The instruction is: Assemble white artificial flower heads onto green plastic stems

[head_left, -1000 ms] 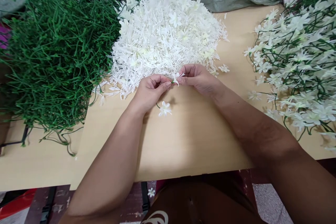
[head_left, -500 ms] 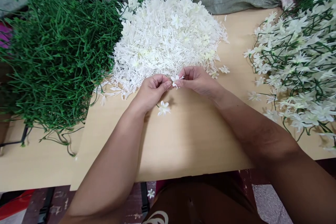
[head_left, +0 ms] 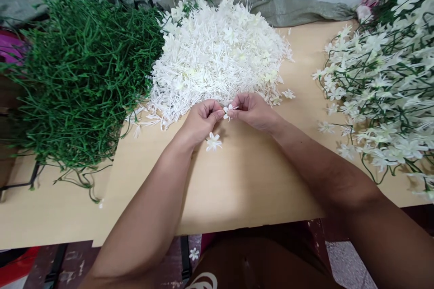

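My left hand [head_left: 200,119] is closed in a pinch on a thin green stem; a white flower [head_left: 214,142] on that stem hangs just below the hand. My right hand [head_left: 252,110] pinches a small white flower [head_left: 228,111] and holds it against the left hand's fingertips. Both hands meet over the wooden table [head_left: 244,180], right at the near edge of a big heap of loose white plastic flowers [head_left: 217,56].
A large pile of bare green stems [head_left: 77,72] fills the left side. Finished green stems with white flowers [head_left: 383,86] lie heaped on the right. Grey cloth [head_left: 298,9] lies along the back wall. One white flower [head_left: 194,254] lies on the floor below the table edge.
Both hands have stayed together, pinching at the same spot; the small flower between the fingertips has shifted slightly. The view has tilted a little, so everything sits lower in the frame.
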A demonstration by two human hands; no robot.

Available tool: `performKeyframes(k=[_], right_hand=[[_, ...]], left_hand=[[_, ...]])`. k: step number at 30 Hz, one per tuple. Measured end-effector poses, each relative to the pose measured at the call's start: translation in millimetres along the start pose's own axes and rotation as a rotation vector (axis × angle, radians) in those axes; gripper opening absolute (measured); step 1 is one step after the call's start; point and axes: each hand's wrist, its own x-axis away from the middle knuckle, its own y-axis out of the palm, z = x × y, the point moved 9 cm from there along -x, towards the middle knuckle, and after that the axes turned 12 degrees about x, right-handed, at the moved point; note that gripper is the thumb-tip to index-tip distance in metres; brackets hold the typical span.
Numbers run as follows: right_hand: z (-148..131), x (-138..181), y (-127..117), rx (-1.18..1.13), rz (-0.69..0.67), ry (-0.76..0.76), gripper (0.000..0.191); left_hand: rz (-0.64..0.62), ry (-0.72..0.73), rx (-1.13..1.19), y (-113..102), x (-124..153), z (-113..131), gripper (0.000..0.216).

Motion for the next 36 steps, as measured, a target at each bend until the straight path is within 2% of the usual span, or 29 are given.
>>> performKeyframes(k=[5,10,15,21,29,36], right_hand=[[2,2,3,0.024,-0.022,0.009,0.051],[4,3,5,-0.057,-0.072,0.001,0.053],[4,2,8,-0.082,-0.079,-0.026,0.054],[3,1,9,-0.054,-0.028,-0.036,0.052],[1,-2,6,-0.219,-0.05,0.021,0.053],[3,0,5,-0.158,0.003,0.001,0.055]], left_hand=[[-0.015,-0.019,-0.008,1,-2,-3,0.026],[-0.039,-0.042,0.001,3,0,0,0.026],[-0.015,-0.026,-0.001,3,0,5,0.024],[-0.002,-0.018,0.021,1,-3,3,0.026],[-0.019,-0.012,0.084,3,-4,2,0.031],[0.058,0.002,0.068,3,-4,0,0.034]])
